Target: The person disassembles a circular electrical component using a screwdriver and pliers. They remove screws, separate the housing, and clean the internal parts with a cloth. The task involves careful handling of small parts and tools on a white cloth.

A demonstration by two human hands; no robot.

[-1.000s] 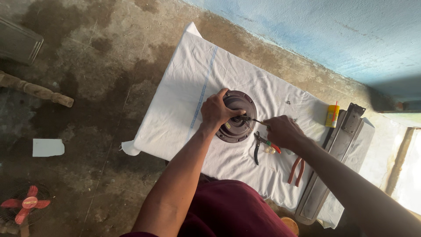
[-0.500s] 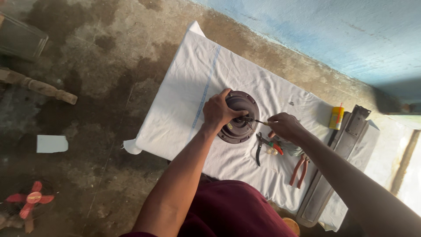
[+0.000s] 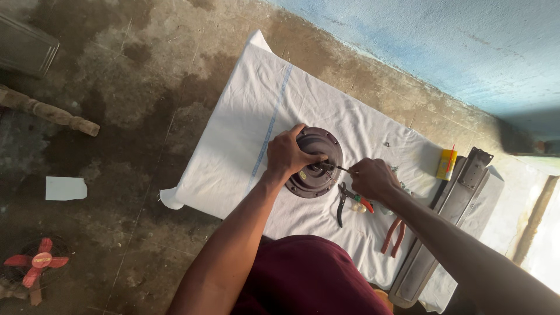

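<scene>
A round dark brown fan motor housing (image 3: 318, 146) lies on a white cloth (image 3: 233, 146) spread on the floor. My left hand (image 3: 289, 156) grips its left side, fingers over the central hub. My right hand (image 3: 372, 178) holds a thin screwdriver (image 3: 338, 168), whose tip points into the middle of the housing.
Black-handled pliers (image 3: 341, 204) and red-handled pliers (image 3: 394, 236) lie on the cloth below my right hand. A small yellow bottle (image 3: 447, 164) and long grey fan blades (image 3: 449, 221) sit at the right. A wooden post (image 3: 49, 112), a white paper (image 3: 65, 188) and a small red fan (image 3: 36, 262) lie on the concrete at the left.
The view shifted slightly. My right hand has drawn a little closer to the housing with the screwdriver; my left hand keeps its grip.
</scene>
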